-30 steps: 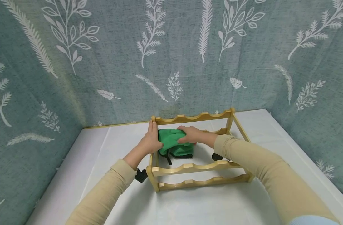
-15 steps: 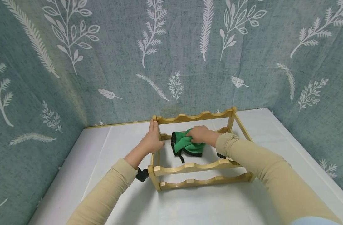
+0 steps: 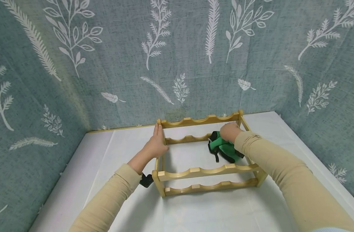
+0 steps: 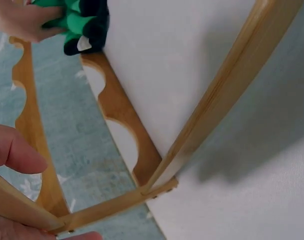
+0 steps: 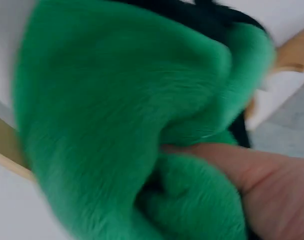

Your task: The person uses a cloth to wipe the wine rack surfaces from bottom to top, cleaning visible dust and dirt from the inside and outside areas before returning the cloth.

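A wooden wine rack (image 3: 194, 173) with scalloped rails stands on the white-covered table. My left hand (image 3: 156, 145) holds its left end; in the left wrist view the thumb (image 4: 22, 152) and fingers lie on opposite sides of the top side bar (image 4: 16, 202). Inside the rack, at the right end, my right hand (image 3: 230, 131) grips a bunched green plush cloth (image 3: 227, 150) with black edging and a dangling black strip. Close up in the right wrist view, the thumb (image 5: 227, 160) presses into the folds of the cloth (image 5: 91, 115).
Just outside the rack's front left leg lies a small black item (image 3: 146, 180). A leaf-patterned grey-green curtain (image 3: 121, 80) hangs behind the table (image 3: 121, 203) and along both sides. The rack's rear top rail (image 3: 198, 121) runs close to the curtain.
My right hand has carried the green cloth rightward inside the rack, from the left end to the right end. My left hand has stayed on the rack's left end, and the rack has not moved.
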The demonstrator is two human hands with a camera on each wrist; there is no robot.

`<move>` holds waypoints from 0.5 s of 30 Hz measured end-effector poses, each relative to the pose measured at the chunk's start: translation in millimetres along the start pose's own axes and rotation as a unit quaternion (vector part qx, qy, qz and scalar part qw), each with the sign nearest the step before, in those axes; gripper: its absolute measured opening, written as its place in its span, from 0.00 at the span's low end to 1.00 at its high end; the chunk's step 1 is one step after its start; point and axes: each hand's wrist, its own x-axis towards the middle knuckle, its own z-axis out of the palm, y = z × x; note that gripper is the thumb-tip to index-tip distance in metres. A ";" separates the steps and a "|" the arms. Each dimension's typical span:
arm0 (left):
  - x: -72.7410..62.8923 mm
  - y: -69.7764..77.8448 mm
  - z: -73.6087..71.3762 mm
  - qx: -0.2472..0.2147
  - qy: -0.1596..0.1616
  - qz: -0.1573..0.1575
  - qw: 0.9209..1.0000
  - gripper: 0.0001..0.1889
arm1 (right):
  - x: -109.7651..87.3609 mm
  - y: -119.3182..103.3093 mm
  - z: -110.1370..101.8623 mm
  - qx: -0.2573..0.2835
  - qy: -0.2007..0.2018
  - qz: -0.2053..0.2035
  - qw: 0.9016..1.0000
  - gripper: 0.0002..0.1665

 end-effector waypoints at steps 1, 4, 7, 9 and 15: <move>0.1 0.2 0.3 0.000 0.000 0.001 1.000 0.50 | -2.6 -1.5 -4.1 -0.003 -0.002 0.008 1.000 0.12; 0.2 0.5 0.9 0.003 0.003 0.004 1.000 0.49 | -11.7 -6.5 -18.6 -0.022 -0.010 0.051 0.998 0.10; -0.2 0.8 0.2 0.010 0.008 0.006 1.000 0.49 | -22.0 -2.7 -33.7 -0.045 -0.020 0.075 0.996 0.11; -1.0 1.0 -0.6 0.008 0.006 0.003 1.000 0.49 | -26.4 6.0 -39.9 -0.038 -0.016 0.077 0.996 0.15; -2.3 1.0 -1.2 -0.001 -0.003 -0.001 1.000 0.50 | -22.8 31.0 -40.4 0.050 0.013 0.047 0.998 0.16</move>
